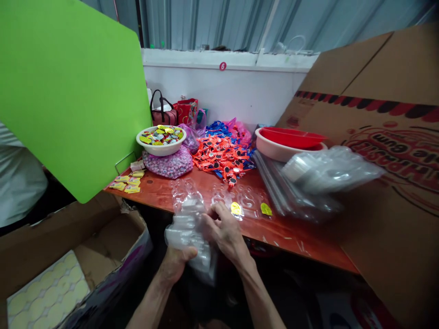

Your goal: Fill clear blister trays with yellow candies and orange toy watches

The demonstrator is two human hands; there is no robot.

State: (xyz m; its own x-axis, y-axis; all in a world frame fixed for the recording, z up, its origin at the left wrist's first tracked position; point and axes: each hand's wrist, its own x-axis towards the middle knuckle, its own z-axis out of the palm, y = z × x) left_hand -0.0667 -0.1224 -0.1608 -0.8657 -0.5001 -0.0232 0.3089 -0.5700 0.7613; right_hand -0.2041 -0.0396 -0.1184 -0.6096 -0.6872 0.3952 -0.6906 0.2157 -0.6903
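Both hands hold a stack of clear plastic blister trays (pixel 187 228) at the near edge of the red-brown table (pixel 288 235). My left hand (pixel 176 260) grips the stack from below, fingers wrapped round it. My right hand (pixel 221 228) is closed on its right side, fingers curled at the top. More clear blister trays (pixel 240 201) lie flat on the table just beyond, two pockets holding small yellow pieces (pixel 236 208).
A white bowl of wrapped sweets (pixel 161 137) sits on a bag of purple sweets (pixel 168 164). Orange and blue packets (pixel 222 157) lie behind. A red-and-white basin (pixel 286 141), stacked clear plastic (pixel 308 183), a cardboard box (pixel 394 151) stand right. A green board (pixel 68 91) and open carton (pixel 68 265) are left.
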